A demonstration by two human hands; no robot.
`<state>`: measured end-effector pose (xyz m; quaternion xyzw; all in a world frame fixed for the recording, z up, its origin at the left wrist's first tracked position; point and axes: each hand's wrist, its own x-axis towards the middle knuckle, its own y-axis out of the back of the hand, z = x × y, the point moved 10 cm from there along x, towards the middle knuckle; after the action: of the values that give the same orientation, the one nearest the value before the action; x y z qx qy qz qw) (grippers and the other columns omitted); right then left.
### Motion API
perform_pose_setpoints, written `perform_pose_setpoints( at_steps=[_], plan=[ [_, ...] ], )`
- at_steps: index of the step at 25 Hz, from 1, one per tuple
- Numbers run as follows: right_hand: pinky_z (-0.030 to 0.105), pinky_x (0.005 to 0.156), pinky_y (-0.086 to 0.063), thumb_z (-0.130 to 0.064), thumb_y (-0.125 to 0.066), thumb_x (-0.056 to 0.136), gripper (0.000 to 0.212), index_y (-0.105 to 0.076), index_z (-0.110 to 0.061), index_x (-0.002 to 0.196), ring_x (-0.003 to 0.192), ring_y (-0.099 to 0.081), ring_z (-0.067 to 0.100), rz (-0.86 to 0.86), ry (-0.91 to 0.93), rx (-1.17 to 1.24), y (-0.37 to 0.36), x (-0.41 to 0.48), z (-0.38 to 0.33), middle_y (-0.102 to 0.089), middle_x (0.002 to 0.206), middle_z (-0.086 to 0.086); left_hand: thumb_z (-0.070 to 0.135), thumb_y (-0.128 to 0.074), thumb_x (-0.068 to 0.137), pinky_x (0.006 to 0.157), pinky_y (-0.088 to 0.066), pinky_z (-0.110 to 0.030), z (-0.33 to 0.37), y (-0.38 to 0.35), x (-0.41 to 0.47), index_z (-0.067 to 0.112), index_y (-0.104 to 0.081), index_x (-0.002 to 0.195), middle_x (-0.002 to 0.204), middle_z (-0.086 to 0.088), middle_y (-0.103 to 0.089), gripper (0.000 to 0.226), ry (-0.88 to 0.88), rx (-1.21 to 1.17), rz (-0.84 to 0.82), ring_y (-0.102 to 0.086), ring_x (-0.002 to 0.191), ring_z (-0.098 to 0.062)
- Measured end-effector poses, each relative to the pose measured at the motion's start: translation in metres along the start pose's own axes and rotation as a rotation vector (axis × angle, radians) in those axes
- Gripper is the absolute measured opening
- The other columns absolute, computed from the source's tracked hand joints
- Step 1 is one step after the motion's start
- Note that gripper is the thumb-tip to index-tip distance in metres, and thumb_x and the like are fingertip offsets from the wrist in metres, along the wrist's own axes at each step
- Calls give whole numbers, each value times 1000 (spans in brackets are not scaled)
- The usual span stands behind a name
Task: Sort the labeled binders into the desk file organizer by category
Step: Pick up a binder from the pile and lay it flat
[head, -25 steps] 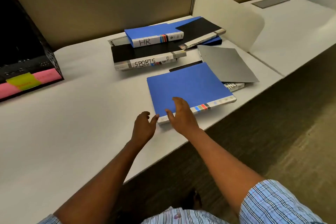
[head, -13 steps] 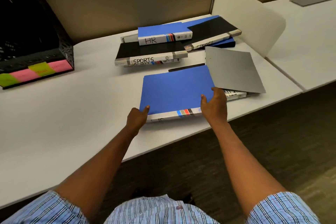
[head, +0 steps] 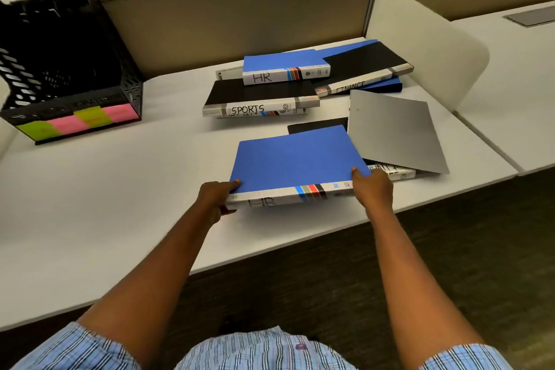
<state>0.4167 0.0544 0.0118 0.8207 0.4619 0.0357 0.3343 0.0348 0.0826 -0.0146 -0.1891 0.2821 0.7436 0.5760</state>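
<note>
A blue binder [head: 295,161] with "HR" on its white spine lies near the desk's front edge, its near side tilted up. My left hand [head: 216,198] grips its left corner and my right hand [head: 372,186] grips its right corner. Behind it lie a second blue HR binder [head: 282,64], a black SPORTS binder [head: 258,96] and a black FINANCE binder [head: 365,64]. The black mesh file organizer [head: 64,75] stands at the far left, with pink and green labels along its front.
A grey folder [head: 393,134] rests over another white-spined binder [head: 396,173] to the right of the held one. A white curved divider [head: 420,42] bounds the desk [head: 99,198] on the right, a tan partition at the back.
Both hands went from hovering over the blue binder to gripping its two near corners, and its near edge has lifted so that the HR spine shows.
</note>
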Motion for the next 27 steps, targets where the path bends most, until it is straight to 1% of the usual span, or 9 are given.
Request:
perform_pose_setpoints(
  at_steps=[4, 6, 8, 11, 13, 17, 21, 25, 27],
  plan=[
    [29, 61, -41, -37, -52, 96, 42, -59, 3, 106, 84, -60, 27, 58, 58, 34, 11, 0, -27, -63, 102, 18, 19, -79, 73, 44, -52, -22, 19, 21, -18, 9, -63, 82, 80, -8, -65, 20, -16, -137, -4, -61, 61, -17],
    [27, 59, -39, -35, -52, 95, 40, -60, 3, 103, 83, -62, 30, 61, 103, 40, 14, -4, -43, -64, 95, 16, 19, -77, 75, 44, -51, -21, 27, 30, -30, 11, -61, 80, 77, -7, -65, 18, -11, -187, -15, -61, 60, -17],
    [27, 60, -39, -34, -53, 95, 39, -60, 1, 109, 88, -62, 30, 70, 137, 67, 16, -11, -59, -62, 97, 15, 19, -74, 77, 45, -52, -21, 35, 39, -43, 12, -60, 81, 73, -7, -67, 17, -1, -240, -33, -63, 55, -16],
    [31, 76, -45, -35, -54, 95, 41, -53, -9, 126, 105, -58, 29, 106, 183, 128, 25, -24, -81, -59, 122, 13, 18, -75, 76, 46, -54, -23, 50, 54, -62, 10, -60, 84, 66, -9, -70, 18, 4, -320, -63, -66, 47, -16],
    [36, 83, -48, -41, -51, 95, 37, -59, -13, 119, 106, -58, 28, 98, 233, 130, 29, -32, -99, -61, 121, 11, 16, -74, 75, 45, -53, -23, 63, 68, -71, 7, -60, 89, 72, -13, -68, 22, -12, -352, -75, -68, 48, -19],
    [46, 83, -54, -56, -41, 95, 45, -63, -18, 88, 88, -62, 26, -43, 268, 68, 12, -56, -128, -64, 88, 9, 12, -71, 76, 42, -51, -22, 80, 105, -81, 6, -58, 96, 66, -16, -68, 25, -67, -407, -50, -69, 50, -23],
    [49, 88, -53, -62, -40, 93, 50, -65, -18, 91, 92, -62, 29, -129, 251, 67, -19, -89, -147, -62, 85, 8, 10, -69, 77, 41, -51, -21, 80, 154, -77, 7, -58, 87, 72, -16, -65, 15, -88, -410, -5, -68, 61, -26],
    [32, 66, -52, -62, -46, 89, 55, -67, -13, 103, 77, -59, 19, -248, 154, 150, -71, -132, -164, -59, 82, 6, 10, -68, 79, 41, -51, -21, 72, 222, -63, 7, -56, 87, 71, -16, -64, 14, -84, -429, 4, -65, 66, -26],
    [38, 69, -56, -64, -50, 85, 56, -67, -13, 104, 84, -63, 27, -376, 7, 308, -100, -155, -163, -60, 92, 13, 10, -68, 78, 41, -51, -21, 70, 259, -56, 6, -57, 85, 64, -14, -65, 13, -87, -439, 9, -65, 63, -25]
  ],
)
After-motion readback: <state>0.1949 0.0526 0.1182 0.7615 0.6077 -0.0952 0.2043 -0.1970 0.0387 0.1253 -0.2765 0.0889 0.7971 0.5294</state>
